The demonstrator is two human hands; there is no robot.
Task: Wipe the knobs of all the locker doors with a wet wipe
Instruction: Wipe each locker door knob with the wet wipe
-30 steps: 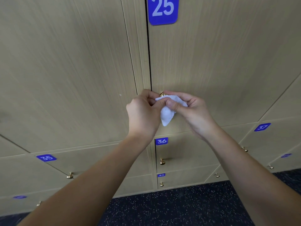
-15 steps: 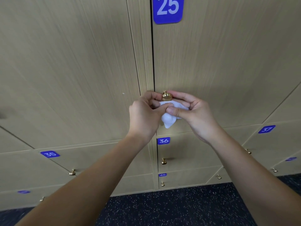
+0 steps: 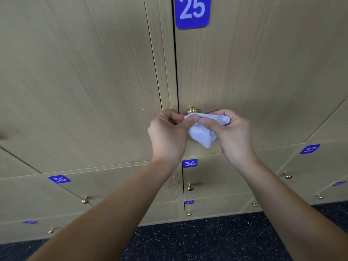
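- Both of my hands are up at the door numbered 25 [image 3: 263, 72], just below its brass knob [image 3: 192, 110], each with a grip on the same white wet wipe [image 3: 202, 133].
- Left hand [image 3: 167, 134]: fingers curled, thumb and forefinger pinching the wipe's upper left edge.
- Right hand [image 3: 235, 134]: thumb pressed on the front of the wipe, the other fingers curled behind it, so it grasps the wipe's right side.
- Between the two hands the wipe is bunched; its top edge sits right under the knob, and I cannot tell whether it touches the knob; a loose corner hangs down below my thumbs.
- That knob stands uncovered above the wipe, close to the dark gap at the door's left edge.
- Above it is the blue plate 25 [image 3: 192, 12].
- Lower down are smaller doors with blue plates 35 [image 3: 59, 179], 36 [image 3: 189, 163], 37 [image 3: 309, 149] and 45 [image 3: 189, 202], each with its own small brass knob, such as the one under 36 [image 3: 190, 187].
- At the bottom lies a dark speckled floor [image 3: 197, 240].
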